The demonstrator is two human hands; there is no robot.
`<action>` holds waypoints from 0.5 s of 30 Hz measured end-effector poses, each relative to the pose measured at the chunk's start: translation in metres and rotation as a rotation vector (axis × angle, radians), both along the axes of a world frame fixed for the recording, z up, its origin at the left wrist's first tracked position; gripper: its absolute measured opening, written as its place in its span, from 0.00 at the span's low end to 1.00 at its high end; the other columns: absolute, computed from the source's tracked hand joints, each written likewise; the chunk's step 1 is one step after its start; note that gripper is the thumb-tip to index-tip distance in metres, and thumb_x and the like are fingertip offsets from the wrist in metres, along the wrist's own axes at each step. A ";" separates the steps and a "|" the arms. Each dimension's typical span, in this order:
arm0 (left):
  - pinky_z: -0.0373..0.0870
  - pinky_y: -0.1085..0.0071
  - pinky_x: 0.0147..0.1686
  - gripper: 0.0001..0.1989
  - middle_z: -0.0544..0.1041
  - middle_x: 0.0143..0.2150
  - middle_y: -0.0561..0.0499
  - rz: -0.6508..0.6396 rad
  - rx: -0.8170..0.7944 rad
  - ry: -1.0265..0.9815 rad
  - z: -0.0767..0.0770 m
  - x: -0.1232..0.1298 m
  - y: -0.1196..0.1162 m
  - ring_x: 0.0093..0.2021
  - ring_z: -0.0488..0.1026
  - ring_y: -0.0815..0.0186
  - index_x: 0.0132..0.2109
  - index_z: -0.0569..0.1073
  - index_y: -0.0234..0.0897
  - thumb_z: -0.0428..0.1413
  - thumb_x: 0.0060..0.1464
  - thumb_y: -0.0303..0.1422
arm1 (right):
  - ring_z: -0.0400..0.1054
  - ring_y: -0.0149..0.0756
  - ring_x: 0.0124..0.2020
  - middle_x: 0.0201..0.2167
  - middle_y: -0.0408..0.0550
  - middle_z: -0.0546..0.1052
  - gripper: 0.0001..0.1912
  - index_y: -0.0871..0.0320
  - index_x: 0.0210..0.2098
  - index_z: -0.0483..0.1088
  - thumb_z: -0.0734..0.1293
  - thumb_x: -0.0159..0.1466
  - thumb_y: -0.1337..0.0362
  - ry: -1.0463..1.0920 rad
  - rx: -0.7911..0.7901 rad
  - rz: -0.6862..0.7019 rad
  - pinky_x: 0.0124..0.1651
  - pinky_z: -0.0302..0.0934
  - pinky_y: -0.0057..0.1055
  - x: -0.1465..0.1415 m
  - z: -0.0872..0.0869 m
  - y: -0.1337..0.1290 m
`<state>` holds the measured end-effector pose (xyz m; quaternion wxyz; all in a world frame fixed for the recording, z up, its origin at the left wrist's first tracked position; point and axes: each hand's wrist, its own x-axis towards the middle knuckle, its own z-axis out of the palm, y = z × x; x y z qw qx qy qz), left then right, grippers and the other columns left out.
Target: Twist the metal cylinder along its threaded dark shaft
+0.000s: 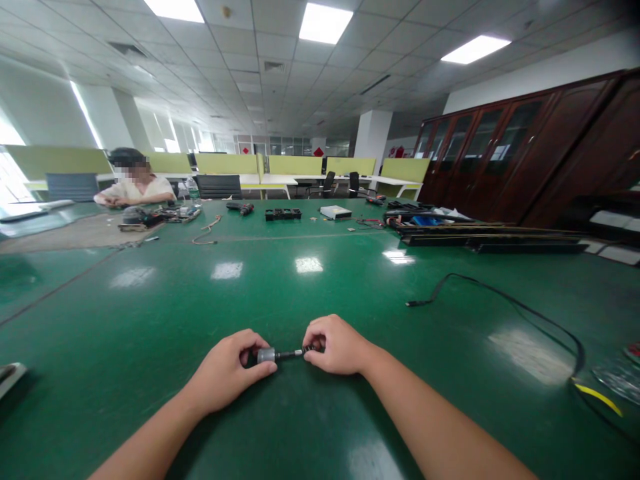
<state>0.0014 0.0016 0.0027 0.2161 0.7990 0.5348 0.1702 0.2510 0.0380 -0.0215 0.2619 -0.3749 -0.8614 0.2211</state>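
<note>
Just above the green tabletop [280,293], a small grey metal cylinder [267,355] sits between the thumb and fingers of my left hand [233,363]. From its right side a thin dark shaft [287,355] points toward my right hand [336,347], with a short silver section near its end. My right thumb and fingertips pinch a small black ridged piece [309,349], perhaps a spring, at that end. Whether this piece is fitted around the shaft or only touches it, I cannot tell. My curled fingers hide part of both pieces.
A black cable [520,305] with a plug curves across the right side. Long black rails [480,240] lie at the back right. Farther back are a white box-shaped device [335,212], a black bracket [283,214] and a power drill [241,208]. Another person [137,183] sits at the far left.
</note>
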 end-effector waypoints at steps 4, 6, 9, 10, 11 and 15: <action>0.61 0.71 0.32 0.15 0.74 0.33 0.53 0.007 0.008 -0.006 0.000 0.000 0.000 0.32 0.68 0.64 0.41 0.78 0.41 0.57 0.54 0.47 | 0.62 0.27 0.23 0.22 0.41 0.71 0.03 0.60 0.28 0.76 0.70 0.52 0.70 0.019 -0.025 -0.035 0.26 0.55 0.24 0.003 0.000 0.002; 0.61 0.71 0.33 0.16 0.74 0.33 0.53 0.005 0.006 -0.006 0.000 -0.001 0.000 0.32 0.68 0.64 0.41 0.78 0.41 0.57 0.54 0.47 | 0.63 0.28 0.23 0.23 0.41 0.72 0.04 0.60 0.28 0.76 0.70 0.52 0.70 0.008 -0.012 -0.014 0.27 0.56 0.24 0.002 0.001 0.001; 0.61 0.71 0.33 0.16 0.74 0.33 0.53 0.006 0.011 -0.002 0.000 -0.002 -0.001 0.32 0.68 0.64 0.41 0.78 0.41 0.57 0.54 0.47 | 0.64 0.28 0.24 0.23 0.41 0.73 0.04 0.59 0.29 0.77 0.71 0.52 0.69 -0.010 0.011 0.009 0.28 0.57 0.24 -0.001 0.002 -0.001; 0.62 0.71 0.33 0.16 0.74 0.34 0.53 0.006 0.013 0.000 0.000 -0.002 -0.001 0.32 0.68 0.64 0.41 0.78 0.41 0.57 0.54 0.47 | 0.65 0.28 0.24 0.24 0.42 0.73 0.04 0.59 0.29 0.77 0.71 0.52 0.69 -0.012 0.017 0.012 0.29 0.57 0.25 -0.003 0.002 -0.002; 0.61 0.71 0.33 0.16 0.74 0.34 0.53 0.005 0.016 0.001 0.000 -0.002 0.000 0.33 0.68 0.64 0.41 0.78 0.41 0.58 0.54 0.47 | 0.65 0.29 0.24 0.24 0.42 0.73 0.04 0.59 0.30 0.78 0.71 0.53 0.68 -0.015 0.024 0.015 0.29 0.57 0.25 -0.005 0.002 -0.003; 0.61 0.71 0.33 0.15 0.75 0.35 0.53 -0.005 0.023 0.004 -0.002 -0.001 0.001 0.33 0.68 0.64 0.42 0.78 0.42 0.58 0.54 0.45 | 0.67 0.31 0.28 0.27 0.44 0.75 0.07 0.58 0.35 0.79 0.71 0.56 0.67 -0.005 0.031 0.045 0.32 0.59 0.26 -0.018 0.001 -0.008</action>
